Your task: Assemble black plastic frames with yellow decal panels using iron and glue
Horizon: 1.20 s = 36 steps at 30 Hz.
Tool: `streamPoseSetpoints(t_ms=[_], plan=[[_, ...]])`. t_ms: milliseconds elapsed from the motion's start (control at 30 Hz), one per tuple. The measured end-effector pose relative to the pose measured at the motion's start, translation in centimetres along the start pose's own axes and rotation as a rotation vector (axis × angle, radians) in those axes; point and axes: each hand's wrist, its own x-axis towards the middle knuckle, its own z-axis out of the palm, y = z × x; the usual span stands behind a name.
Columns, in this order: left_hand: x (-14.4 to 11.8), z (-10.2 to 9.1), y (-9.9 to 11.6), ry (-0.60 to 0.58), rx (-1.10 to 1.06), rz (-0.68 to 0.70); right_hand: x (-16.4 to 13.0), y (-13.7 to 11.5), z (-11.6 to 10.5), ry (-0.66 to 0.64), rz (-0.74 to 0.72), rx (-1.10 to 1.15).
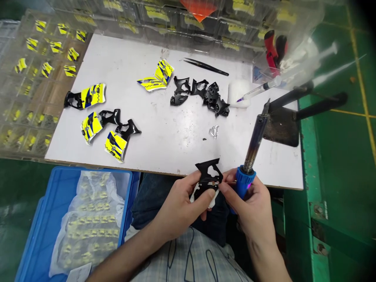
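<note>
Judged light, stiff and best edge-held, a black-and-white openwork plastic part (205, 184) is clamped in the left hand (183, 203), a blue-handled soldering iron (252, 154) in the right hand (255, 207).

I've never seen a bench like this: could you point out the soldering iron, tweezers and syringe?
Soldering iron (255, 147), head view: on its metal shaft.
Tweezers (212, 68), head view: on their black arms.
Syringe (256, 92), head view: on its clear barrel.
</note>
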Motion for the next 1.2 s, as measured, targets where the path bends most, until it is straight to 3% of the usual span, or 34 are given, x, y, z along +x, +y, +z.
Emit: streamPoseSetpoints(t_ms=[167,400,667,833,1033,1200], plan=[[-0.2,-0.3,-0.1,-0.016,0.041,0.002,0.2,-0.3,-0.3,0.004,-0.042,-0.053],[0.0,-0.6,0.8,-0.054,0.033,-0.125,1.1,-0.8,-0.5,-0.12,-0.027,-0.046],[0.0,-0.4,0.3,0.058,0.233,-0.03,1.4,-0.7,-0.2,-0.105,-0.013,-0.098],[0.2,-0.6,0.4,0.166,0.313,0.039,0.7,-0.6,-3.3,-0.04,-0.073,-0.174],[0.3,-1.1,0.2,0.235,0.395,0.108,-1.1,-1.1,-7.8,-0.082,-0.295,-0.732],[0.4,-1.1,-0.1,0.232,0.396,0.142,-2.7,-0.9,-8.9,-0.094,-0.466,-0.905]])
